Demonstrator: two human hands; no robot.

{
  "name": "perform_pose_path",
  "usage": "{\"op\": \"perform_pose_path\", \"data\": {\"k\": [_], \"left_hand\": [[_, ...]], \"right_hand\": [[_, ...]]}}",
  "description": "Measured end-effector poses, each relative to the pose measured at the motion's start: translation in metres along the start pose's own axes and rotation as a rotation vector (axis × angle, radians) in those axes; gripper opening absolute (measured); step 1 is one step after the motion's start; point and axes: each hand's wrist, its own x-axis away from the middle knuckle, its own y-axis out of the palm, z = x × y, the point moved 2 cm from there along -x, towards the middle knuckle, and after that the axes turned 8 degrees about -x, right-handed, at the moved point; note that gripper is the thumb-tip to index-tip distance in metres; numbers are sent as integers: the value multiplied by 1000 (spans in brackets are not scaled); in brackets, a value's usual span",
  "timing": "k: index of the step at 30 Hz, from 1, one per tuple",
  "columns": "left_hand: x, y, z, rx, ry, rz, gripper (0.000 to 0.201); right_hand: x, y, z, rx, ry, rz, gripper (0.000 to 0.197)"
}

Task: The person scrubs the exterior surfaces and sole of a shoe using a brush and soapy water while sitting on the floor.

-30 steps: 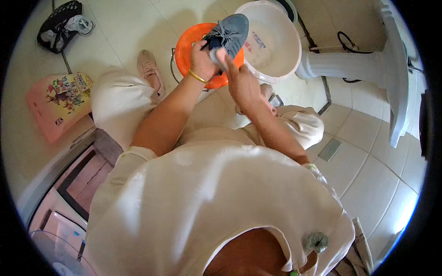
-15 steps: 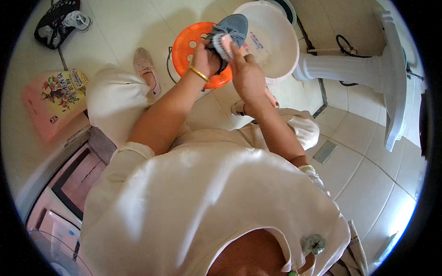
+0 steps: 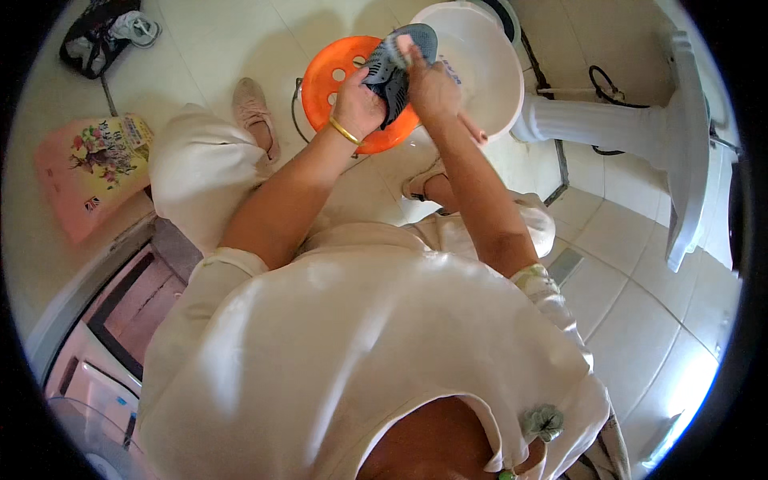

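Note:
A dark grey mesh shoe (image 3: 424, 44) is over the orange stool (image 3: 318, 60), its toe pointing away to the right toward a white basin (image 3: 490, 64). My left hand (image 3: 358, 106), below a gold bracelet, is closed on the shoe's near part. In my right hand (image 3: 436, 94) is a pink scrub brush (image 3: 406, 43), its pale bristles against the top of the shoe near the toe. The end of its handle sticks out past my wrist. The bristle end is somewhat blurred, and my fingers hide the middle of the handle.
A white pedestal sink (image 3: 592, 120) stands at the right, beside the basin. Far left lies a black bag (image 3: 100, 40) with a pale shoe by it. Nearer on the left is a pink printed bag (image 3: 88, 176). My feet in pink shoes (image 3: 254, 112) flank the stool.
My right hand and the brush have moved away from me and slightly right, toward the shoe's toe. The shoe has tilted a little, showing more of its laced opening.

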Motion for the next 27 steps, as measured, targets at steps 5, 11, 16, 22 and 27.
{"op": "perform_pose_path", "data": {"k": [5, 11, 16, 22, 27], "left_hand": [[-2, -3, 4, 49, 93, 135, 37], [4, 9, 2, -2, 12, 5, 41], [-5, -2, 4, 26, 3, -71, 41], [-1, 3, 4, -11, -12, -22, 42], [-4, -10, 3, 10, -44, -31, 40]], "right_hand": [[48, 23, -11, -16, -334, 139, 43], [-33, 6, 31, -86, 97, -20, 40], [20, 15, 3, -62, -93, 2, 43], [-26, 5, 33, -29, 58, -38, 41], [-20, 20, 25, -4, 41, 120, 42]]}}
